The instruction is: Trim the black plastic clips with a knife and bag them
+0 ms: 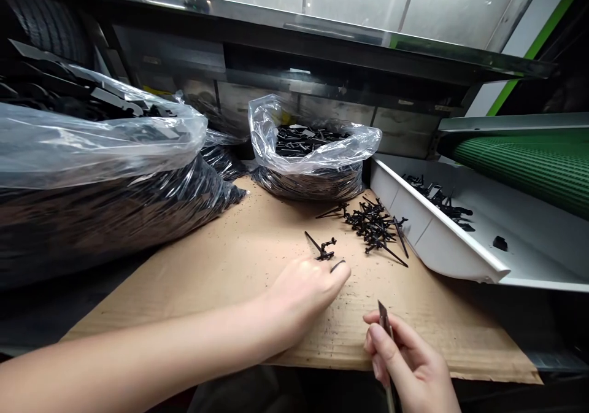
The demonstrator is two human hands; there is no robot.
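Note:
My left hand point(306, 287) is over the middle of the cardboard sheet point(221, 284), its fingers curled round a black branched plastic part point(324, 250) that sticks out beyond the knuckles. A ring shows on one finger. Nearer the front edge, my right hand point(405, 355) is closed around a slim craft knife point(383, 318), its blade pointing up and away. A pile of similar black parts point(375, 223) lies on the cardboard, beyond and to the right of my left hand. Small black scraps are scattered on the cardboard between the hands.
A large clear bag point(105, 149) of black parts fills the left side. Another open bag point(313, 173) stands at the back. On the right, a white tray point(432, 229) holds several black pieces beneath a green conveyor belt point(529, 161). A metal shelf edge point(276, 23) crosses above.

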